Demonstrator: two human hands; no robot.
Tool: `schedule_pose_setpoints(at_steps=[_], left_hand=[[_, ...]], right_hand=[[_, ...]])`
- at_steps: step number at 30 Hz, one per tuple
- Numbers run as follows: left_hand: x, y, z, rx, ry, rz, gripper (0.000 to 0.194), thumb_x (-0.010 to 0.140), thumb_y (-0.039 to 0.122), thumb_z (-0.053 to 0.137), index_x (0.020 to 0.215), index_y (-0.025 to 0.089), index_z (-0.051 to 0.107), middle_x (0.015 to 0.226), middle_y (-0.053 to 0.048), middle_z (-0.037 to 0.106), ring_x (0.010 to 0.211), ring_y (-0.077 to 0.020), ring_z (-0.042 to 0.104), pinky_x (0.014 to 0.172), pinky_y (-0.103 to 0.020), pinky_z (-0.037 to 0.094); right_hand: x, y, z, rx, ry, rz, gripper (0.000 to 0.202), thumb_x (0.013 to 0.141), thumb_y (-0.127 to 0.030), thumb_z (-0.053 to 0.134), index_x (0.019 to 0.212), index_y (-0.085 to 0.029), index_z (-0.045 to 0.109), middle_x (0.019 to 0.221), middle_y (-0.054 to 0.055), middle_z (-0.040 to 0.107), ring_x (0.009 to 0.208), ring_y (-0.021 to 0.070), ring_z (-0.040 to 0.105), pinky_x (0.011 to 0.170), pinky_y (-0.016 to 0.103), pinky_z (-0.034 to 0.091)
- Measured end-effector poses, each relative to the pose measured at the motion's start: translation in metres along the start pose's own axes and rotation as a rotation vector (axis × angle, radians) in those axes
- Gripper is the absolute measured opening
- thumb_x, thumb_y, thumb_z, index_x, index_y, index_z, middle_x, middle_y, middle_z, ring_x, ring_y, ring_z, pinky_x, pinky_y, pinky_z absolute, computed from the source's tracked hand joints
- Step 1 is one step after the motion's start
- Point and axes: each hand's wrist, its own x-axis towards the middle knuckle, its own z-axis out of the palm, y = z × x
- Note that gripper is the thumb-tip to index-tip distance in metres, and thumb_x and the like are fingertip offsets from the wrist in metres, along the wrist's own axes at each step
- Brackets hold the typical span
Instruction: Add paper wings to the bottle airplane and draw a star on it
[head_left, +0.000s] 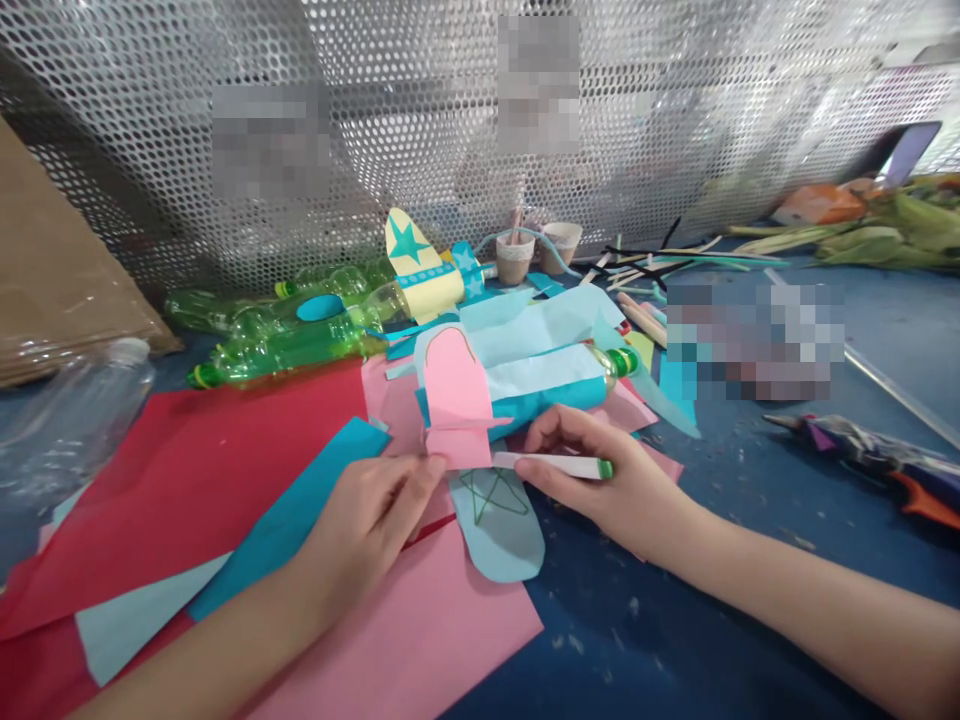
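One marker points left; long axis crosswise; right hand grips.

A hand could pass toward the table's near edge, between the pink sheet and the right forearm — only small scraps lie there. A perforated panel walls off the far edge, green bottles crowd its left part — and a glue gun blocks the right edge.

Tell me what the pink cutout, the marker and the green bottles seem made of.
Pink cutout: matte paper or thin card, judging by its flat, thin sheet. Marker: probably smooth, hard plastic, from its straight white barrel and green end. Green bottles: likely glossy plastic; their tinted walls are see-through with bright highlights.
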Motion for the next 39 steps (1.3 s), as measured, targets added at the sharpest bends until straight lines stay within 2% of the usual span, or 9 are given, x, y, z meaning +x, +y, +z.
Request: schedule_pose_setpoints(at_steps=[13,39], left_hand=[[0.0001,0.0005,-0.0002,0.036,-0.02,-0.022,0.056,0.098,0.043,0.027,0.049,0.021,0.042,0.044,0.003,0.048,0.044,-0.0105,0.042,0.048,-0.028,0.03],[-0.0004,0.0029,-0.0012,0.026,-0.011,-0.012,0.053,0.098,0.041,0.028,0.051,0.021,0.041,0.044,0.004,0.046,0.043,-0.0108,0.042,0.047,-0.028,0.03]], right_hand=[[-0.001,-0.0027,-0.001,-0.043,-0.012,-0.009,0.015,0.084,-0.031,0.061,0.077,-0.02,0.054,0.071,-0.003,0.054,0.063,0.0115,0.049,0.055,0.022,0.041],[-0.0025,-0.0049,-0.0021,-0.083,-0.014,-0.012,0.012,0.085,-0.029,0.061,0.077,-0.021,0.054,0.071,-0.003,0.056,0.064,0.0122,0.051,0.057,0.023,0.043]])
